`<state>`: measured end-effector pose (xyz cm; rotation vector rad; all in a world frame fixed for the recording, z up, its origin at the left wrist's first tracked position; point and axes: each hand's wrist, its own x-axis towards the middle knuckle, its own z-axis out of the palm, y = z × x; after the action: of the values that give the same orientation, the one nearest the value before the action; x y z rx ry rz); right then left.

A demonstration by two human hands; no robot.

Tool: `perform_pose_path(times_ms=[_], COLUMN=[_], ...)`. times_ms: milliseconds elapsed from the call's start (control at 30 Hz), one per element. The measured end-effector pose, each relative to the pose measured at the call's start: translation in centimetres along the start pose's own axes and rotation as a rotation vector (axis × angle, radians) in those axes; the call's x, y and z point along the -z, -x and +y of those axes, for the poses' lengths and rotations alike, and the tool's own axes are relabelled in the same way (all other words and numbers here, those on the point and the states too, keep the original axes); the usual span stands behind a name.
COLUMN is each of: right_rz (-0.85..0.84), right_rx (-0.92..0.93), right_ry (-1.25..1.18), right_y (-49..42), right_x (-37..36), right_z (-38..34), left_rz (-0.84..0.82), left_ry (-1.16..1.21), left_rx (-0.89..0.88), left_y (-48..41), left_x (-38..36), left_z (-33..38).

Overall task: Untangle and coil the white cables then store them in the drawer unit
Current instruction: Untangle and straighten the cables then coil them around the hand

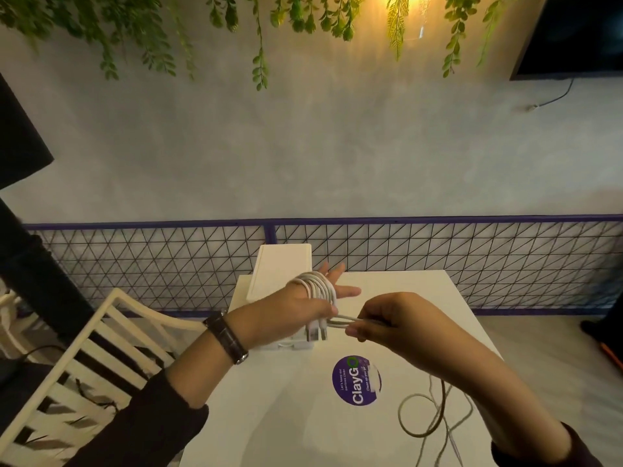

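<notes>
Office pantry or café: ClayGo clean-up sticker (pixel 356 380) on white table (pixel 404 288), slatted chair (pixel 111 308), hanging greenery (pixel 151 35).

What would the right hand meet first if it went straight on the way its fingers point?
Probably the left hand, wrapped in the coiled white cable; the right hand pinches that cable's loose strand close beside it. Depth is unclear.

Readable text – one item only. Round purple sticker (pixel 356 380) on white table (pixel 269 416), text turned sideways to the camera.
Large white lettering: "ClayGO", final O in green.
Small line beside it: "Let's keep our pantries clean".
Second small line – "Clean as you go", end partly blurred.
</notes>
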<state>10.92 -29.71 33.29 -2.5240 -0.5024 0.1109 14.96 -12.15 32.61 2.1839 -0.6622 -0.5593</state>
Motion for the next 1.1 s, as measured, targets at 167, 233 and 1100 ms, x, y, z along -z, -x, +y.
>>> perform_pose_path(times_ms=[167,233,1100], right_rz=[-0.042,-0.044,0.224], right_rx=[0.085,0.108,0.48], right_ry=[0.19,0.237,-0.356], right_y=[0.2,0.2,-2.3], right_x=[1.0,1.4,-6.3], right_z=[-0.2,-0.2,5.0], left_rz=[-0.098,-0.052,-0.375], left_ry=[-0.495,-0.494,1.294], left_rx=[0.105,0.175,0.066], left_y=[-0.8,-1.0,1.1], left_x=[-2.0,-2.8,-4.9], left_z=[-1.0,-2.1,-2.9])
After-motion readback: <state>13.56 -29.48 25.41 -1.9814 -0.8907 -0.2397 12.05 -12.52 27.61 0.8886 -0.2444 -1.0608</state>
